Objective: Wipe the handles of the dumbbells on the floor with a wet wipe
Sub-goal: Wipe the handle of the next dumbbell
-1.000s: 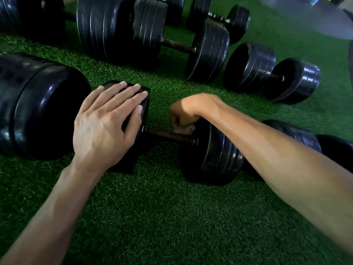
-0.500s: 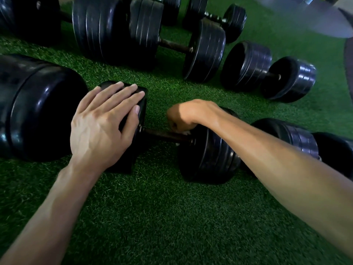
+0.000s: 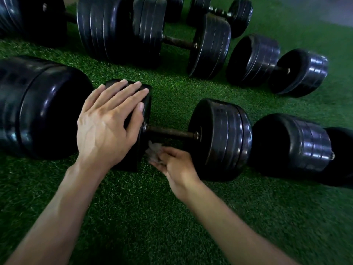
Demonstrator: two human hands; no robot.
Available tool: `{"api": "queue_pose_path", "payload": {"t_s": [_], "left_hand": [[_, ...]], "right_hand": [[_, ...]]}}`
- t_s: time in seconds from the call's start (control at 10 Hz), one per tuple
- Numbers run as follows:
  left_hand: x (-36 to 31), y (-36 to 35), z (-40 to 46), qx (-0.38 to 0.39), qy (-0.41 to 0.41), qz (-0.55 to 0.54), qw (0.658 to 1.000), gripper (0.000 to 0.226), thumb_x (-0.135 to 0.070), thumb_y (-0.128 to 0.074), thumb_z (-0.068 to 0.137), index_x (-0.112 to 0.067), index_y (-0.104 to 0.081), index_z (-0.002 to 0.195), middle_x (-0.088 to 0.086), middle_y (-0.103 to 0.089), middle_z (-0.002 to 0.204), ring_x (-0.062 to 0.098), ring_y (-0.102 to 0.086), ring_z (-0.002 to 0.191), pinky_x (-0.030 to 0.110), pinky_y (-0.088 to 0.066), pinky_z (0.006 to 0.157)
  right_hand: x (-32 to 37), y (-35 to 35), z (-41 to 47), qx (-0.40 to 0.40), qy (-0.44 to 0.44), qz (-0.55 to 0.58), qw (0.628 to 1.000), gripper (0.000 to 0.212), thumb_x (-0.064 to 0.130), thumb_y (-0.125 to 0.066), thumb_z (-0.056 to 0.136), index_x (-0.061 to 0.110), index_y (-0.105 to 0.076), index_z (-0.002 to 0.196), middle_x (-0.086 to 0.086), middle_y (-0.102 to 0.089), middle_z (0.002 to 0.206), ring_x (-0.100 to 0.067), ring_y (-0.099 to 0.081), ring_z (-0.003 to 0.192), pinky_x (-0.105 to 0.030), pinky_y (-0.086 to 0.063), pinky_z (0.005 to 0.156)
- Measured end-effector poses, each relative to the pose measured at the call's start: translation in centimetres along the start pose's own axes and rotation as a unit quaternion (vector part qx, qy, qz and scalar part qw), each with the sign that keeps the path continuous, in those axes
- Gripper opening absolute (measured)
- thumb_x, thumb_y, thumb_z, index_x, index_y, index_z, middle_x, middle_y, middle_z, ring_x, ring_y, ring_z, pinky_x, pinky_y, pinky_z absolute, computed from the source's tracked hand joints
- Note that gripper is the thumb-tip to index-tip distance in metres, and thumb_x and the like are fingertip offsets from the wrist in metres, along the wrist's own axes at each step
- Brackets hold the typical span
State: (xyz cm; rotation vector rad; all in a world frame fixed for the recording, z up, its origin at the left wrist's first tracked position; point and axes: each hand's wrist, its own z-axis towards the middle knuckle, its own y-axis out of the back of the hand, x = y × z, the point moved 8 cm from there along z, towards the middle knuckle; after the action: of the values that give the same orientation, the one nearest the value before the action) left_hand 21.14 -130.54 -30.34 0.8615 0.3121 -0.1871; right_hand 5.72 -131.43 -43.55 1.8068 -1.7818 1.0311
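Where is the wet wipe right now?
Head view, centre: the wet wipe is in the right hand, just below the handle, beside the plate under the left hand.

A gym floor: black plate-loaded dumbbells [image 3: 191,136] lie in rows on green artificial turf [image 3: 172,217], with more dumbbells [image 3: 277,66] behind and beside them.

Dumbbell plates [image 3: 219,138] glossy black w/ pale highlight streaks; handle [image 3: 170,132] dark rusty brown; wet wipe [image 3: 154,153] greyish-white, crumpled; turf [image 3: 152,217] deep green, flecked w/ lighter blades; floor strip [image 3: 315,8] top right grey.
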Motion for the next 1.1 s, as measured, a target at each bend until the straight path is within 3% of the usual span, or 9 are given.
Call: {"api": "queue_pose_path", "payload": {"t_s": [0.1, 0.3, 0.5, 0.7, 0.8, 0.9, 1.0, 1.1], "left_hand": [[0.0, 0.0, 0.1, 0.000, 0.000, 0.002, 1.000, 0.035, -0.033, -0.043, 0.107, -0.024, -0.065, 0.132, -0.008, -0.059, 0.140, 0.011, -0.048, 0.137, 0.040, -0.032, 0.118], [0.1, 0.0, 0.0, 0.002, 0.003, 0.002, 1.000, 0.035, -0.033, -0.042, 0.107, -0.024, -0.065, 0.132, -0.008, -0.058, 0.140, 0.011, -0.047, 0.138, 0.041, -0.033, 0.117], [0.2, 0.1, -0.1, -0.007, -0.002, -0.002, 1.000, 0.034, -0.031, -0.044, 0.106, -0.023, -0.066, 0.130, -0.007, -0.059, 0.139, 0.012, -0.048, 0.137, 0.042, -0.034, 0.116], [0.1, 0.0, 0.0, -0.006, -0.003, -0.002, 1.000, 0.034, -0.031, -0.044, 0.106, -0.022, -0.066, 0.130, -0.007, -0.060, 0.138, 0.012, -0.049, 0.137, 0.042, -0.035, 0.116], [0.1, 0.0, 0.0, -0.005, -0.002, -0.002, 1.000, 0.034, -0.031, -0.044, 0.107, -0.022, -0.066, 0.131, -0.007, -0.059, 0.139, 0.012, -0.048, 0.137, 0.043, -0.035, 0.116], [0.1, 0.0, -0.1, -0.005, -0.002, 0.001, 1.000, 0.034, -0.031, -0.044, 0.107, -0.023, -0.066, 0.131, -0.007, -0.059, 0.139, 0.011, -0.048, 0.137, 0.042, -0.035, 0.116], [0.1, 0.0, 0.0, -0.004, -0.001, 0.002, 1.000, 0.034, -0.031, -0.044, 0.107, -0.023, -0.066, 0.131, -0.007, -0.059, 0.139, 0.011, -0.048, 0.137, 0.043, -0.035, 0.116], [0.1, 0.0, -0.1, 0.000, -0.001, 0.003, 1.000, 0.034, -0.032, -0.043, 0.107, -0.023, -0.065, 0.132, -0.008, -0.058, 0.140, 0.011, -0.047, 0.138, 0.043, -0.035, 0.116]], "right_hand": [[-0.3, -1.2, 1.3, -0.021, 0.001, 0.108, 0.994, 0.020, -0.001, -0.051, 0.101, 0.005, -0.067, 0.091, -0.006, -0.073, 0.092, -0.006, -0.071, 0.077, -0.016, -0.058, 0.077], [0.3, -3.3, 1.8, -0.036, -0.003, 0.261, 0.965, 0.018, -0.008, -0.056, 0.095, 0.003, -0.068, 0.087, -0.005, -0.072, 0.075, -0.007, -0.068, 0.064, -0.014, -0.057, 0.066], [-1.8, -1.8, 0.7, -0.059, -0.013, 0.284, 0.957, 0.022, -0.006, -0.050, 0.099, -0.011, -0.066, 0.114, -0.012, -0.073, 0.095, -0.011, -0.071, 0.080, -0.018, -0.058, 0.081], [-0.7, -1.5, 0.8, -0.089, -0.008, 0.300, 0.950, 0.019, -0.007, -0.047, 0.100, -0.008, -0.066, 0.103, -0.013, -0.072, 0.091, -0.014, -0.070, 0.080, -0.021, -0.057, 0.087], [-1.4, -0.7, -0.5, -0.109, -0.009, 0.325, 0.939, 0.022, -0.008, -0.046, 0.100, -0.010, -0.064, 0.113, -0.018, -0.071, 0.108, -0.016, -0.071, 0.087, -0.022, -0.057, 0.087], [-1.5, 0.5, -0.9, -0.153, -0.003, 0.353, 0.923, 0.026, -0.007, -0.048, 0.099, -0.006, -0.060, 0.123, -0.014, -0.070, 0.106, -0.014, -0.070, 0.083, -0.028, -0.054, 0.096], [-0.4, 0.6, -0.2, -0.160, 0.015, 0.361, 0.919, 0.029, -0.006, -0.046, 0.101, -0.009, -0.058, 0.127, -0.012, -0.070, 0.097, -0.014, -0.068, 0.084, -0.027, -0.053, 0.094], [-0.9, 0.8, -0.7, -0.167, 0.008, 0.386, 0.907, 0.027, -0.007, -0.047, 0.100, -0.006, -0.060, 0.123, -0.014, -0.069, 0.108, -0.015, -0.068, 0.090, -0.026, -0.055, 0.091]]}}
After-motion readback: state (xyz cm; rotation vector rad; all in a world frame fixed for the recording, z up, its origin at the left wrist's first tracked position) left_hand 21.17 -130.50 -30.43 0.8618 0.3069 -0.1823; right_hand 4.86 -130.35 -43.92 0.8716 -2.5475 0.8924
